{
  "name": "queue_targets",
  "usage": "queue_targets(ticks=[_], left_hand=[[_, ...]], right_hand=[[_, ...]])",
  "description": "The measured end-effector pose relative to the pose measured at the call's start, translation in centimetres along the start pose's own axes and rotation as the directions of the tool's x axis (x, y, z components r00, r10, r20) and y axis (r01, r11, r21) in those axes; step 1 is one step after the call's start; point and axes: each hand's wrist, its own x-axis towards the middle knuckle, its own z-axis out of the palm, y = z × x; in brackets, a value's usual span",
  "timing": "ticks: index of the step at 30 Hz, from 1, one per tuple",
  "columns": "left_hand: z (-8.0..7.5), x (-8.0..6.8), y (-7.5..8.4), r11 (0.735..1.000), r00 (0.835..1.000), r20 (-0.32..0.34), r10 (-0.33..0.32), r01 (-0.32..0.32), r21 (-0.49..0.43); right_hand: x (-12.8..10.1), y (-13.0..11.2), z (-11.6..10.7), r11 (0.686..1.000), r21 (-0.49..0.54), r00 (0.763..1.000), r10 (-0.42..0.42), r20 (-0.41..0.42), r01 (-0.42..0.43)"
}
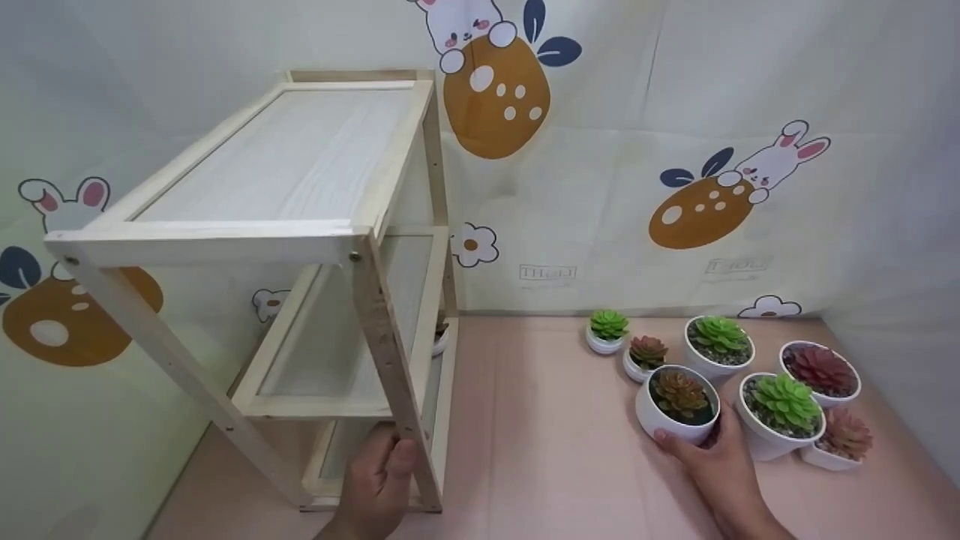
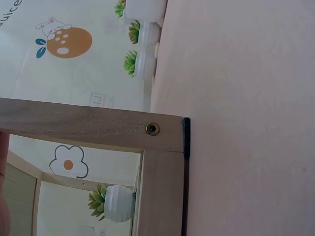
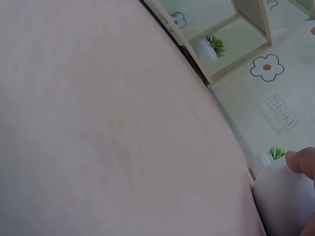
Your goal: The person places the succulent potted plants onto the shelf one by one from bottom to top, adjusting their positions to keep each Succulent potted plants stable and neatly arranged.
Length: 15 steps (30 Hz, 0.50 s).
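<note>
Wooden shelf leg gripped by left hand; right hand cups white pot

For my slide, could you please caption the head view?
Left hand grips the wooden shelf post while right hand holds a white succulent pot on the pink table.

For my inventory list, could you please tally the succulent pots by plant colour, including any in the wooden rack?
Green succulent pots: 4, one inside the wooden rack
Reddish or pink succulent pots: 3
Brown succulent pot: 1
Total: 8
</note>
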Motion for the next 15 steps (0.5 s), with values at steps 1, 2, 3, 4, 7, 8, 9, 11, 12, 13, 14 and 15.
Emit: queue_targets(ticks=[1,2,3,4,7,8,9,11,12,13,14,15], left_hand=[[-0.02,-0.02,-0.02,1.0,1.0,0.003,-0.001,0.001,0.004],[-0.03,-0.06,-0.06,1.0,1.0,0.006,-0.002,0.001,0.006],[-0.05,-0.1,-0.09,1.0,1.0,0.007,-0.001,0.001,0.012],[-0.06,-0.12,-0.14,1.0,1.0,0.008,0.002,-0.003,0.015],[-0.05,-0.17,-0.27,1.0,1.0,0.008,0.006,-0.006,0.007],[-0.04,-0.18,-0.31,1.0,1.0,0.007,0.008,-0.008,0.01],[-0.03,-0.18,-0.32,1.0,1.0,0.005,0.01,-0.01,0.014],[-0.02,-0.15,-0.35,1.0,1.0,0.003,0.012,-0.012,0.014],[-0.02,-0.14,-0.33,1.0,1.0,0.0,0.012,-0.012,0.015],[-0.01,-0.13,-0.31,1.0,1.0,-0.002,0.015,-0.015,0.02],[0.0,-0.1,-0.29,0.999,1.0,-0.006,0.018,-0.018,0.028],[0.0,-0.07,-0.26,0.999,1.0,-0.011,0.022,-0.022,0.031]], right_hand=[[0.02,0.0,0.01,1.0,0.0,1.0,-0.001,-0.004,0.001],[0.04,0.01,0.01,1.0,-0.003,1.0,-0.001,-0.008,0.001],[0.04,0.02,0.04,1.0,-0.001,1.0,-0.004,-0.011,0.004],[-0.01,0.03,0.05,1.0,0.004,1.0,-0.007,-0.016,0.007],[-0.04,0.05,0.13,1.0,0.016,1.0,-0.012,-0.023,0.012],[-0.07,0.06,0.15,1.0,0.017,1.0,-0.012,-0.024,0.013],[-0.07,0.06,0.18,1.0,0.021,1.0,-0.013,-0.024,0.013],[-0.1,0.07,0.22,1.0,0.02,1.0,-0.015,-0.026,0.015],[-0.16,0.07,0.24,1.0,0.022,0.999,-0.015,-0.029,0.016],[-0.2,0.09,0.26,1.0,0.025,0.999,-0.017,-0.031,0.018],[-0.25,0.1,0.27,0.999,0.026,0.999,-0.019,-0.034,0.02],[-0.3,0.12,0.29,0.999,0.026,0.999,-0.02,-0.036,0.021]])
